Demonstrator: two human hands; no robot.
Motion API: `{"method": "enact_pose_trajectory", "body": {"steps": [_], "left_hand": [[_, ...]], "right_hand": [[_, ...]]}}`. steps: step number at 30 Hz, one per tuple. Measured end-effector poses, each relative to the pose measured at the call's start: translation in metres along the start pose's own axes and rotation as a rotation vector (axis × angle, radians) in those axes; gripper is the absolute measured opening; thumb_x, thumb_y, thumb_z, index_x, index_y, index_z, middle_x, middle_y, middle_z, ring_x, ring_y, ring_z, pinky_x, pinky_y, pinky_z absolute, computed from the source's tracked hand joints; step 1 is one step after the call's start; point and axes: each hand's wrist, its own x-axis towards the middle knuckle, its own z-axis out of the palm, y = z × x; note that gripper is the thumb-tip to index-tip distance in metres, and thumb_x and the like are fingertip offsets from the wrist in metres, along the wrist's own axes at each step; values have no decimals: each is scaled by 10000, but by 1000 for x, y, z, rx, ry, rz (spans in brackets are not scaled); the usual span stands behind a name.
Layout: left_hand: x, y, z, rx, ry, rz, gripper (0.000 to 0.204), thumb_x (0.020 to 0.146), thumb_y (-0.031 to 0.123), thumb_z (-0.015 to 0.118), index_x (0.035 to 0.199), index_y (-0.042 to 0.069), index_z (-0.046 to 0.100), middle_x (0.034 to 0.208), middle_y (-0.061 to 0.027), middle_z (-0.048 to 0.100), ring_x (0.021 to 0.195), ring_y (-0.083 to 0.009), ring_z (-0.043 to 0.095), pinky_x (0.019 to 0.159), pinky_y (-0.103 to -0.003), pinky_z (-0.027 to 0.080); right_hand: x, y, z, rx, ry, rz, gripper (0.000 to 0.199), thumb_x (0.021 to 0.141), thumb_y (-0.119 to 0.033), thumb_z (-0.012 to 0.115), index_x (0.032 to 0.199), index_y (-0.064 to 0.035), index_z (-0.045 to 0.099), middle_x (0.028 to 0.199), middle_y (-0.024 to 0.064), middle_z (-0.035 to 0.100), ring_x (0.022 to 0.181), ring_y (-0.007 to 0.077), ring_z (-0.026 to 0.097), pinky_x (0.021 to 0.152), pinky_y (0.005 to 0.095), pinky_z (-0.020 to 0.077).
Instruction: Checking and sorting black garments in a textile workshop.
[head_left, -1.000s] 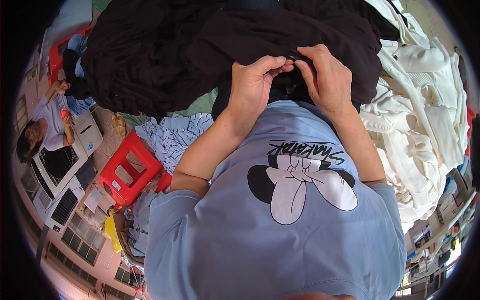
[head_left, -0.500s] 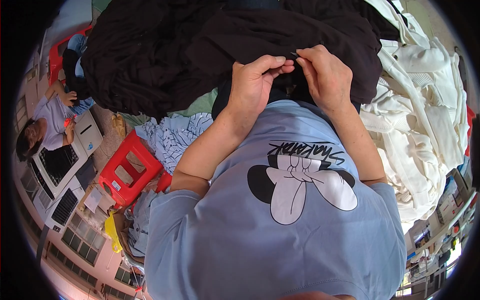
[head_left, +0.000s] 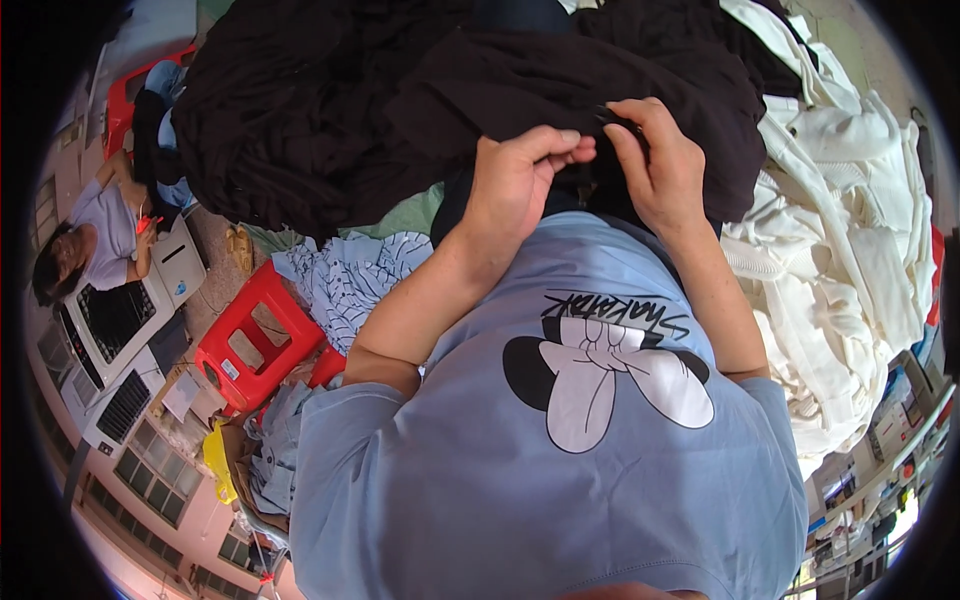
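Both hands meet on one small spot of the black garment [head_left: 560, 80]. The left hand [head_left: 520, 180] is curled almost shut, thumb pressed against the bent forefinger, pinching a fold of the dark cloth. The right hand [head_left: 655, 165] is closed in much the same way just to its right, fingertips nipping the same edge, the two hands nearly touching. Whether a thread, a label or a small tool sits between the fingers cannot be told; the spot is dark and tiny.

The black garment lies draped over the person's lap and spreads far and to the left into a big heap of dark cloth. As a judgement, the work on this piece looks to be in mid-course: the piece is held up close and being picked at, not laid aside, and much of the dark heap seems to wait behind it.

To the right lies a pile of white garments [head_left: 850, 250], well apart from the hands. Near left, below the forearm, a striped pale-blue cloth [head_left: 350, 280] lies beside a red plastic stool [head_left: 255, 345]. Farther left another person [head_left: 90, 240] sits at a white machine [head_left: 120, 320].
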Motion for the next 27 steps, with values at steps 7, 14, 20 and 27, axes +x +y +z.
{"method": "enact_pose_trajectory", "body": {"steps": [7, 14, 20, 27], "left_hand": [[-33, 16, -13, 277, 5, 26, 298, 883, 131, 493, 952, -114, 647, 868, -157, 679, 787, -199, 651, 733, -301, 527], [-39, 22, -45, 573, 157, 226, 338, 920, 172, 434, 979, -76, 655, 930, -111, 685, 812, -191, 639, 719, -320, 518], [-34, 35, -50, -77, 99, -44, 235, 890, 250, 626, 1012, 54, 671, 941, -26, 663, 851, -136, 631, 710, -314, 521], [-30, 83, -59, 228, 165, 176, 140, 883, 198, 653, 957, 80, 661, 881, 38, 635, 831, -70, 594, 703, -241, 486]], "right_hand": [[33, -12, -1, -68, -160, 52, 287, 816, -243, 708, 1023, -61, 626, 854, 73, 668, 694, 204, 655, 595, 292, 504], [62, -6, 40, 36, -303, -268, 229, 714, -110, 702, 921, -63, 616, 822, 78, 634, 773, 271, 635, 634, 355, 496], [47, -45, 33, 18, -463, -650, 186, 639, -71, 647, 818, -77, 600, 708, 50, 499, 672, 229, 554, 566, 346, 441], [18, -43, 5, 80, -305, -494, 248, 627, -10, 667, 866, -49, 614, 650, 82, 528, 559, 254, 542, 507, 347, 426]]}}
